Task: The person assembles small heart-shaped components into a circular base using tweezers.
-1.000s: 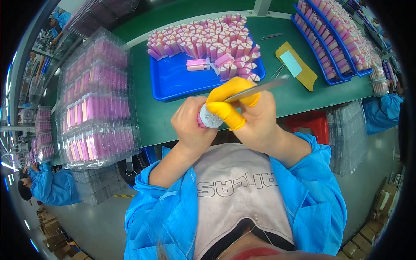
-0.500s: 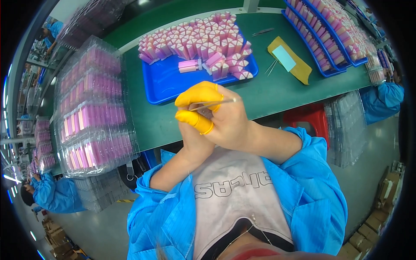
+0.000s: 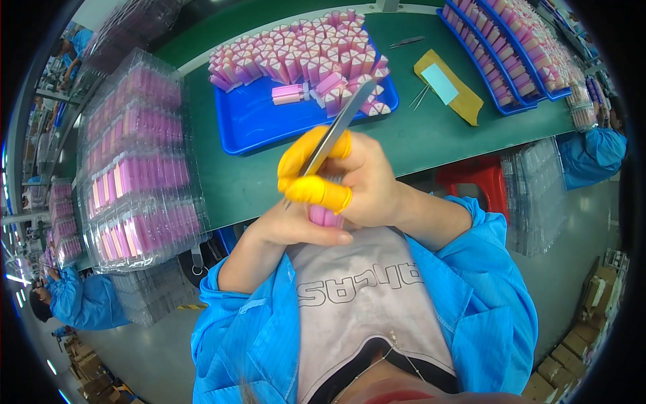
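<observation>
My right hand (image 3: 367, 178), with yellow finger cots on its thumb and finger, grips silver tweezers (image 3: 341, 124). Their narrow tips point down toward my left wrist, and the broad end rises toward the tray. Beneath it, my left hand (image 3: 286, 225) is wrapped round a small pink-wrapped block (image 3: 326, 215), mostly hidden by the fingers. Just beyond my hands lies a blue tray (image 3: 245, 128) holding many upright pink blocks (image 3: 296, 57) with pale wedge-marked tops. One pink block (image 3: 288, 94) lies on its side there.
Clear plastic trays of pink blocks (image 3: 141, 175) are stacked at the left. Blue racks (image 3: 501, 67) with more blocks stand back right. A yellow envelope (image 3: 464, 108) with a pale card (image 3: 439, 84), and more tweezers (image 3: 408, 41), lie on the green table (image 3: 431, 145). A red stool (image 3: 494, 185) is below.
My right hand has turned, so the tweezers swing from nearly level to steep with tips down. The pink block in my left hand has come into sight, with the left thumb stretched along it.
</observation>
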### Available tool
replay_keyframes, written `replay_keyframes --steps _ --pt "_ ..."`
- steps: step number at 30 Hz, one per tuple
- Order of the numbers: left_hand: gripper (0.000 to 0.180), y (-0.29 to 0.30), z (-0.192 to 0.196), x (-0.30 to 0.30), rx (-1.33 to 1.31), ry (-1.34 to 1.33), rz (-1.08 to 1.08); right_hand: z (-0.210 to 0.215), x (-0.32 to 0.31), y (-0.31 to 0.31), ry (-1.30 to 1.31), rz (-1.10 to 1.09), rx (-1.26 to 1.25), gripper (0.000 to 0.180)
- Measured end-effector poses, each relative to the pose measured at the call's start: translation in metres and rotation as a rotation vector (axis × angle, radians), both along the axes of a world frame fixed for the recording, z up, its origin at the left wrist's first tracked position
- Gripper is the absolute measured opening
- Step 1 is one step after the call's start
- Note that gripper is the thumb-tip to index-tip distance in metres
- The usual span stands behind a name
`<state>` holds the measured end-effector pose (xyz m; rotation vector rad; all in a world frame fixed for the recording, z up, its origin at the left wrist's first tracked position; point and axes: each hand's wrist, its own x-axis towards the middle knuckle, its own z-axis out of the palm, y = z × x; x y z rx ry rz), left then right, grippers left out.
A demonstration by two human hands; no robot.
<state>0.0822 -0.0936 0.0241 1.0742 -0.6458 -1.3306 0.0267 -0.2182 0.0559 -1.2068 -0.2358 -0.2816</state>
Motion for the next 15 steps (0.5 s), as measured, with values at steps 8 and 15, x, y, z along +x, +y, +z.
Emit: replay_keyframes --steps 8,15 --pt "0.035 -0.006 0.004 -0.006 0.026 -0.692 0.535 0.003 -0.008 -0.014 -0.156 -0.279 -0.025 0.024" --pt "0.035 -0.007 0.005 -0.005 -0.041 -0.894 0.685 0.004 -0.011 -0.012 -0.121 -0.227 -0.121 0.021"
